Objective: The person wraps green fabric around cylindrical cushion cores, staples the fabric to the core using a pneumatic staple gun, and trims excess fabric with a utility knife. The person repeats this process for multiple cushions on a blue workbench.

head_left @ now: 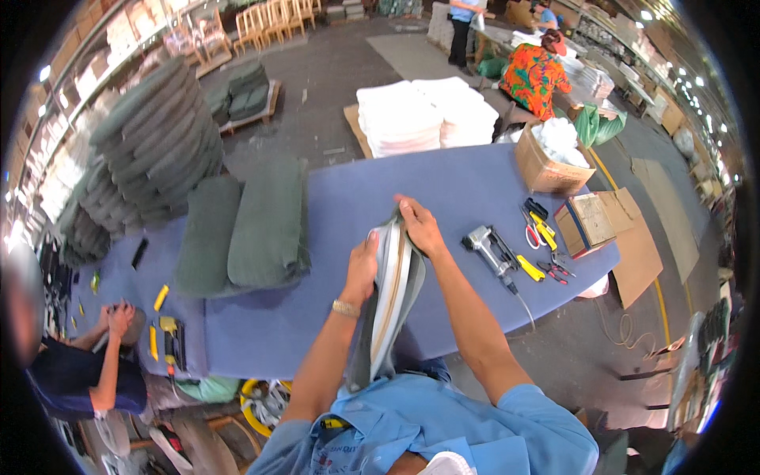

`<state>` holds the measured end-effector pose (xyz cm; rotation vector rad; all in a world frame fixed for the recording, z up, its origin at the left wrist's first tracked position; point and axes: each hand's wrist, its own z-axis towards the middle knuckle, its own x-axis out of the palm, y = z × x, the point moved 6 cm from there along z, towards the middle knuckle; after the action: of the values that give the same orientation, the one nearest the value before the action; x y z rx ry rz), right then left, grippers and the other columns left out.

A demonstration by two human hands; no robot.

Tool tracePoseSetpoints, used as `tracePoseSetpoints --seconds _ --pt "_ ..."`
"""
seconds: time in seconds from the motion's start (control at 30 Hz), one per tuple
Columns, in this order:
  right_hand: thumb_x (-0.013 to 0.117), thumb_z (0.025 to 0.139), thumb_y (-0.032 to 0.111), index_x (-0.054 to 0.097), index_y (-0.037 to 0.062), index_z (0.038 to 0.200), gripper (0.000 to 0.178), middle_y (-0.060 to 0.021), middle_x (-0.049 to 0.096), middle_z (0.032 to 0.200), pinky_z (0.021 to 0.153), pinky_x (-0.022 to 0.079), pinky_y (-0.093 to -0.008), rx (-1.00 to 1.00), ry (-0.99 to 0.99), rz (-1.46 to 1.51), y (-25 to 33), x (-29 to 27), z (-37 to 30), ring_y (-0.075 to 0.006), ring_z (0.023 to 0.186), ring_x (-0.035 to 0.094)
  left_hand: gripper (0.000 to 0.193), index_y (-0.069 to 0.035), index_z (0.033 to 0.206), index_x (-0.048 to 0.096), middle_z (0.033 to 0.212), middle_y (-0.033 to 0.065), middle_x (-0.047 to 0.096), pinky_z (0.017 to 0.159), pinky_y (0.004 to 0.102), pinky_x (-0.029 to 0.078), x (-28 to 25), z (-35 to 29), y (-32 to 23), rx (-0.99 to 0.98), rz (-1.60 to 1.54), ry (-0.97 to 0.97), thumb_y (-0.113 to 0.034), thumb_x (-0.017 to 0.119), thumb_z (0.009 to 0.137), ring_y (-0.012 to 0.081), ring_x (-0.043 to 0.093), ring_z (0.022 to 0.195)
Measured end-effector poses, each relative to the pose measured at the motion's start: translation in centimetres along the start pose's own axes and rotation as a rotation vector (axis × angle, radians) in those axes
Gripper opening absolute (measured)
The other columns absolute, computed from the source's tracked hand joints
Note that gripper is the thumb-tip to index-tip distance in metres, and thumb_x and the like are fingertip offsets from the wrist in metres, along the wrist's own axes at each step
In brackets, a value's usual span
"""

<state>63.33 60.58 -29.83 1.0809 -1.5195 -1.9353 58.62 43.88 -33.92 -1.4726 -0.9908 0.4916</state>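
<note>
A dark green upholstered cushion (389, 293) stands on edge in front of my body, its pale layered inside showing as long white and tan strips between the fabric sides. My left hand (364, 267) is closed on its left side, partway up. At the far top end my right hand (419, 226) pinches the green fabric. The cushion's lower end reaches my blue shirt. To the right on the blue padded table (451, 317) lies a grey staple gun (488, 249) with an air hose. Left of my hands, two finished-looking green cushions (269, 222) lie side by side.
Scissors (532, 233), yellow-handled cutters (530, 269) and red pliers (550, 273) lie right, near a small box (584, 226) and a carton of white stuffing (554, 158). Stacked green cushions (158, 134) rise far left. A co-worker (87, 364) with another staple gun (171, 344) is at left.
</note>
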Motion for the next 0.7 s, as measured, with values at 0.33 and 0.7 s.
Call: tracePoseSetpoints --seconds 0.33,0.7 --pt "0.073 0.091 0.021 0.063 0.0117 0.141 0.053 -0.0119 0.07 0.132 0.1 0.054 -0.0379 0.004 0.048 -0.099 -6.4 -1.5 3.4 -0.0258 0.116 0.069 0.051 0.004 0.132 0.064 0.12 0.0132 0.071 0.093 0.0355 0.052 1.2 6.7 3.5 -0.115 -0.029 -0.015 -0.04 0.053 0.109 0.0199 0.068 0.104" --pt "0.075 0.091 0.026 0.08 0.0094 0.101 0.02 -0.0094 0.074 0.107 0.083 0.057 -0.0392 -0.224 0.007 -0.123 -7.9 2.6 11.8 -0.0288 0.091 0.072 0.053 0.006 0.134 0.062 0.124 0.0138 0.069 0.098 0.0361 0.049 0.8 11.9 5.8 -0.173 -0.214 -0.399 -0.039 0.051 0.11 0.0194 0.063 0.109"
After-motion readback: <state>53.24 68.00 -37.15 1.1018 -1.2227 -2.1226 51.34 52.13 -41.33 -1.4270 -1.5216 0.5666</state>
